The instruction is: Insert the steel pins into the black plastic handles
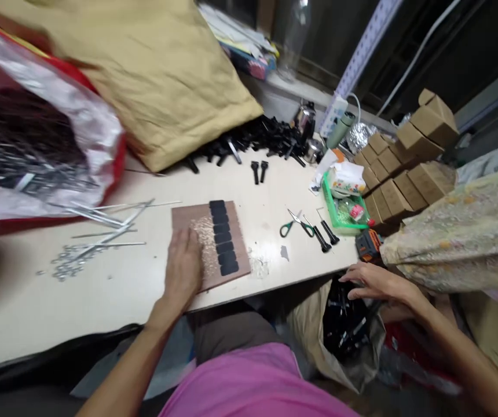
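Note:
My left hand [183, 267] lies flat, fingers together, on a brown wooden board [240, 249] at the table's front edge. A column of several black pads [223, 237] runs down the board, beside pale shavings. My right hand [377, 282] hovers open, fingers stretched out, past the table's front edge above a tan bag [318, 341] holding black parts. It holds nothing.
Metal rods and small washers [96, 231] lie left, by a plastic bag of rods [27, 150]. A tan sack [166, 75], a pile of black parts [257, 139], scissors [295, 223], a green tray [340, 202] and cardboard boxes [405, 168] stand behind and right.

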The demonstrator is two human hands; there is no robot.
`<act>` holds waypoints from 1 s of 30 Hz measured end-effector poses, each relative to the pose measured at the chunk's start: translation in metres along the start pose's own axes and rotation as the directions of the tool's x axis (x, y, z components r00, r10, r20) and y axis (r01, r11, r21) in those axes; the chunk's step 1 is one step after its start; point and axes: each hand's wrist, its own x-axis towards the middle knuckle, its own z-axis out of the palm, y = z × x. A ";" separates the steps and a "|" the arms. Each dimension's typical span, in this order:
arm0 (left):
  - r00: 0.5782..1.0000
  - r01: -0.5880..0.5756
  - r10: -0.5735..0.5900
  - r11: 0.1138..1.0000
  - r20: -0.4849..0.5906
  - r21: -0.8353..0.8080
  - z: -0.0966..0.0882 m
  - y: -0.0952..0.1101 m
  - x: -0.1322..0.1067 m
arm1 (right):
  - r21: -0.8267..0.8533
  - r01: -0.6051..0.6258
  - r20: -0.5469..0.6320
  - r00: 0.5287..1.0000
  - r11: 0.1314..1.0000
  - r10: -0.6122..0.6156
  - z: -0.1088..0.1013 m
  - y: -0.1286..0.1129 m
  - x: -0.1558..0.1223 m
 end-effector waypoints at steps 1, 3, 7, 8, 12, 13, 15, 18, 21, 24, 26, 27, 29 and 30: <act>1.000 -0.011 0.011 1.000 -0.015 0.000 0.003 -0.002 0.000 | -0.051 0.011 -0.049 0.999 0.999 -0.013 -0.004 0.000 0.008; 0.998 -0.041 0.042 0.999 -0.043 0.012 0.010 -0.007 0.001 | -0.125 0.047 -0.124 0.990 0.991 -0.063 -0.013 -0.007 0.042; 0.994 -0.048 0.051 0.998 -0.095 0.035 0.024 -0.015 0.002 | -0.197 0.106 -0.266 0.951 0.975 -0.157 -0.026 -0.033 0.142; 0.994 -0.033 0.036 0.999 -0.108 0.035 0.027 -0.015 0.001 | -0.203 0.109 -0.310 0.935 0.973 -0.170 -0.027 -0.039 0.168; 0.997 0.031 -0.031 1.000 -0.075 0.000 0.034 -0.013 0.000 | -0.203 0.248 -0.376 0.873 0.947 -0.309 -0.014 -0.078 0.263; 0.998 0.033 -0.034 0.999 -0.057 -0.016 0.036 -0.012 0.002 | -0.219 0.322 -0.350 0.855 0.921 -0.382 -0.006 -0.092 0.283; 0.997 0.055 -0.057 0.998 -0.052 -0.039 0.038 -0.011 0.005 | -0.288 0.435 -0.250 0.826 0.853 -0.506 0.013 -0.128 0.318; 0.993 0.114 -0.116 0.991 -0.029 -0.073 0.039 -0.010 0.010 | -0.438 0.425 -0.104 0.851 0.792 -0.514 0.040 -0.183 0.356; 0.991 0.133 -0.134 0.988 -0.010 -0.072 0.041 -0.007 0.009 | -0.511 0.309 -0.126 0.896 0.802 -0.425 0.050 -0.215 0.384; 0.994 0.098 -0.100 0.995 -0.044 -0.037 0.046 -0.008 0.005 | -0.515 0.119 -0.253 0.925 0.849 -0.283 0.038 -0.215 0.406; 0.995 0.070 -0.071 0.997 -0.070 -0.026 0.050 -0.010 0.001 | -0.487 -0.014 -0.335 0.926 0.873 -0.172 0.023 -0.205 0.415; 0.995 0.061 -0.064 0.998 -0.082 -0.033 0.051 -0.010 0.000 | -0.466 -0.061 -0.362 0.924 0.883 -0.127 0.016 -0.199 0.419; 0.992 0.053 -0.061 0.996 -0.112 -0.077 0.052 -0.010 -0.001 | -0.422 -0.111 -0.382 0.922 0.900 -0.066 0.006 -0.189 0.423; 0.989 0.054 -0.069 0.992 -0.132 -0.114 0.051 -0.008 -0.001 | -0.401 -0.117 -0.381 0.923 0.908 -0.049 0.003 -0.186 0.423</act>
